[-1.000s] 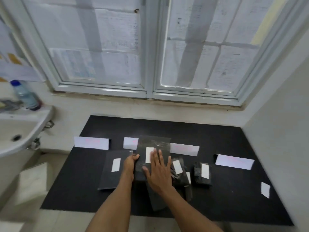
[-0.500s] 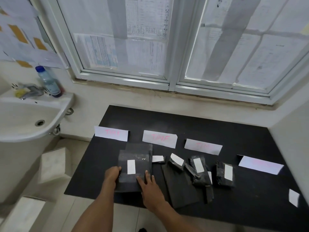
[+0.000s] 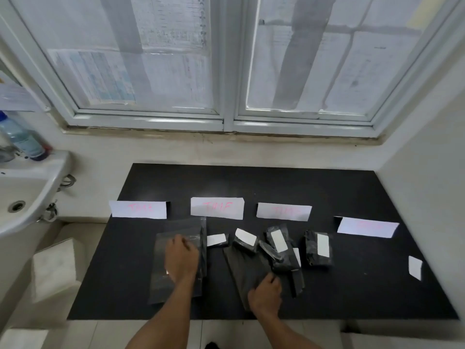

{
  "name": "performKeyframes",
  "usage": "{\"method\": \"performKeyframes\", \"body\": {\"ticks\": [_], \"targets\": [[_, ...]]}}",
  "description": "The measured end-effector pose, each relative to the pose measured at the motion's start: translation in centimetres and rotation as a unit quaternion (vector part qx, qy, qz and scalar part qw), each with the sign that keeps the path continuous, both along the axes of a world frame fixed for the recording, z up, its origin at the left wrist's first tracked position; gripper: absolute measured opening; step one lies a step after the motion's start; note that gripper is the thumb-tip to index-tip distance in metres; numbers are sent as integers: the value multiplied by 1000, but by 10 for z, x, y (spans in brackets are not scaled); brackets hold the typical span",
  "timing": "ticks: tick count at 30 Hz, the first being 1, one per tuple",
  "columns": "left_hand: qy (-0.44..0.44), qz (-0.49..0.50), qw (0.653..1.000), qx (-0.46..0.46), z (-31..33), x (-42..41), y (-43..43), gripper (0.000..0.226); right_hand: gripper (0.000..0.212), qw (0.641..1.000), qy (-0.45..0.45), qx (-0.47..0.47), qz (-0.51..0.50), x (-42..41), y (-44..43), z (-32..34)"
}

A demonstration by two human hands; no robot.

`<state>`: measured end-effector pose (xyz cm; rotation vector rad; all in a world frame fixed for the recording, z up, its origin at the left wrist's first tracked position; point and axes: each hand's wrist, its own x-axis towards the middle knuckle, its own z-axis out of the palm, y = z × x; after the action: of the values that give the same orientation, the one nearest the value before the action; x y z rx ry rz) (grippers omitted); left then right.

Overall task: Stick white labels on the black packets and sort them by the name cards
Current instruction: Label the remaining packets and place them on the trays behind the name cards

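Two hands, left hand point(image 3: 181, 258) resting on a flat packet point(image 3: 161, 280) below the first name card point(image 3: 138, 209), finger state unclear; right hand point(image 3: 265, 294), fingers curled on a bare packet point(image 3: 239, 265) lying on the surface point(image 3: 352, 190) — probably thin and limp — pinch its edge

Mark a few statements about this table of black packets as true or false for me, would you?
1. Four white name cards lie in a row on the black mat. True.
2. The left hand rests on the flat packets stacked at the mat's left. True.
3. The right hand is up at the window. False: its fingers curl on a plain flat packet near the mat's front edge.
4. A loose white label lies at the mat's right, apart from the packets. True.
5. The sink stands to the right of the mat. False: it is on the left.
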<state>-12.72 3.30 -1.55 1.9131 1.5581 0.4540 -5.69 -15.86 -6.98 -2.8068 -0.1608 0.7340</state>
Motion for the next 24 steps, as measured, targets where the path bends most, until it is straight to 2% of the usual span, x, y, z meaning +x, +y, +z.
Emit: {"method": "performKeyframes", "body": {"ticks": [2, 5, 6, 8, 11, 14, 17, 18, 20, 22, 24], "targets": [[1, -62, 998, -33, -3, 17, -26, 11, 77, 1000, 15, -8, -17, 9, -10, -6], [21, -112, 983, -141, -19, 40, -62, 11, 80, 999, 32, -4, -39, 19, -17, -8], [39, -102, 975, -192, -24, 45, -73, 13, 79, 998, 41, 9, -53, 21, -17, -7], [81, -54, 953, -288, -30, 53, -96, 34, 73, 995, 55, 32, -79, 28, -19, -6], [91, 20, 928, -361, -29, 54, -116, 49, 71, 981, 106, 87, -141, 35, -18, 1], [78, 81, 913, -392, -21, 52, -120, 54, 63, 972, 160, 89, -147, 35, -19, 4], [60, 93, 916, -386, -30, 52, -109, 61, 49, 980, 150, 47, -123, 33, -28, 8], [75, 80, 920, -377, -39, 55, -100, 68, 48, 983, 147, 40, -104, 34, -32, 11], [170, -55, 899, -401, -38, 62, -85, 76, 50, 986, 146, 45, -61, 39, -37, 21], [238, -166, 884, -366, -8, 70, -68, 50, 50, 989, 137, 61, 2, 53, -46, 32], [226, -125, 900, -352, 49, 77, -67, 41, 47, 994, 71, 76, 40, 76, -64, 43]]}}
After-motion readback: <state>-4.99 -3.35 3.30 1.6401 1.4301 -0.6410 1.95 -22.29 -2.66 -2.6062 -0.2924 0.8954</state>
